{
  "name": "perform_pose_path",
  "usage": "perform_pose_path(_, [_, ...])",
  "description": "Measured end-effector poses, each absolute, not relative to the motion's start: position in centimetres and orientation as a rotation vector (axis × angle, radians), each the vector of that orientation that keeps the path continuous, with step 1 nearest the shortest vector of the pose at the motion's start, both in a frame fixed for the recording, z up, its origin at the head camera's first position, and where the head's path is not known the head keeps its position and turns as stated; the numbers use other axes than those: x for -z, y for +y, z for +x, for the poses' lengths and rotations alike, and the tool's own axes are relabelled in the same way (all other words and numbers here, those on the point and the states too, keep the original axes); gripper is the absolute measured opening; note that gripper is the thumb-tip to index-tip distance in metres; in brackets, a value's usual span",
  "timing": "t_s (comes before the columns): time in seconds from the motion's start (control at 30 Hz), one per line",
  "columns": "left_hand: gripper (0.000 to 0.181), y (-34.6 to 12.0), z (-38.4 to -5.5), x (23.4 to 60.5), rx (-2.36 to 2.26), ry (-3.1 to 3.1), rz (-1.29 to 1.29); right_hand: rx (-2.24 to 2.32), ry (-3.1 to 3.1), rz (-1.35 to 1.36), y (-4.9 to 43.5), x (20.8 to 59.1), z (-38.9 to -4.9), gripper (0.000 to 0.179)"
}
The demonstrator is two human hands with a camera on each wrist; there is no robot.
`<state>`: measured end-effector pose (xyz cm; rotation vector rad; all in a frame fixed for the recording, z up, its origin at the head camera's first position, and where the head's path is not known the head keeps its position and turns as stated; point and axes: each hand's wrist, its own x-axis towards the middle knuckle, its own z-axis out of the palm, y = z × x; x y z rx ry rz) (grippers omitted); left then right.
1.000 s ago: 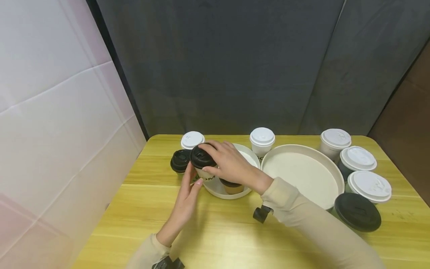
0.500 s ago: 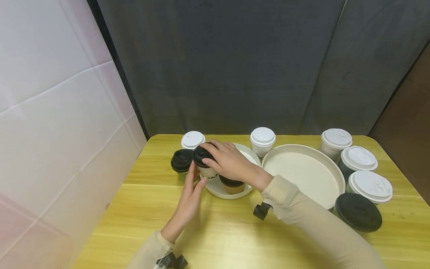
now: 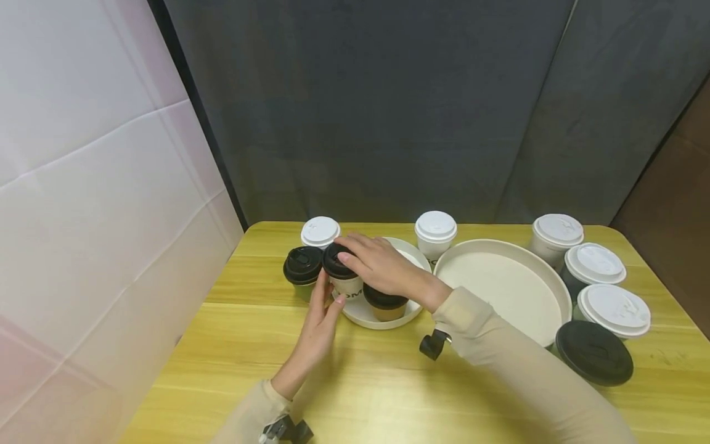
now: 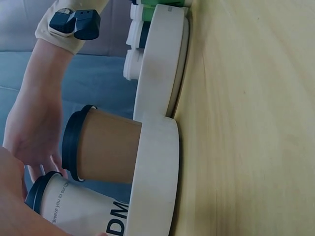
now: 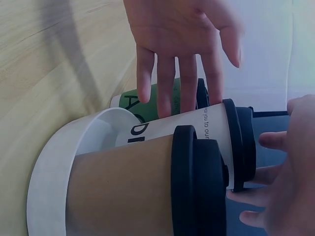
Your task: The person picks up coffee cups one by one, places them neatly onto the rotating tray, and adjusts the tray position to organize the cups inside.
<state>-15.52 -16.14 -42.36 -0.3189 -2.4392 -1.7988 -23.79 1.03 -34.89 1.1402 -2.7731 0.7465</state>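
A white paper cup (image 3: 347,287) with a black lid and dark lettering leans slightly over the small white round tray (image 3: 363,322), its base hidden behind the rim in the left wrist view. From above, my right hand (image 3: 385,269) grips its lid with fingers and thumb. My left hand (image 3: 315,333) is at the cup's left side, its fingers (image 5: 167,86) straight in the right wrist view and the thumb apart. Beside it in the tray stands a brown paper cup (image 4: 110,147) with a black lid. Left of the tray is a green cup (image 5: 147,104), black-lidded too.
White-lidded cups stand behind the small tray, one at left (image 3: 320,232) and one at right (image 3: 435,229). A larger cream tray (image 3: 499,290) adjoins on the right. Several more lidded cups line its right side, the nearest with a black lid (image 3: 593,353). A grey partition (image 3: 366,111) rises behind the table.
The white cup has moved right and a little down, over the small tray and closer to the brown cup. Both hands moved with it, the left hand shifting slightly right.
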Motion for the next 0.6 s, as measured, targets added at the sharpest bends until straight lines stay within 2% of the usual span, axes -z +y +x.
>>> perform_pose_path(0.6, [0.07,-15.69,-15.72,43.37,1.822,-2.452,-0.326,-0.968,-2.808,1.135,1.67,35.83,-24.47,0.052])
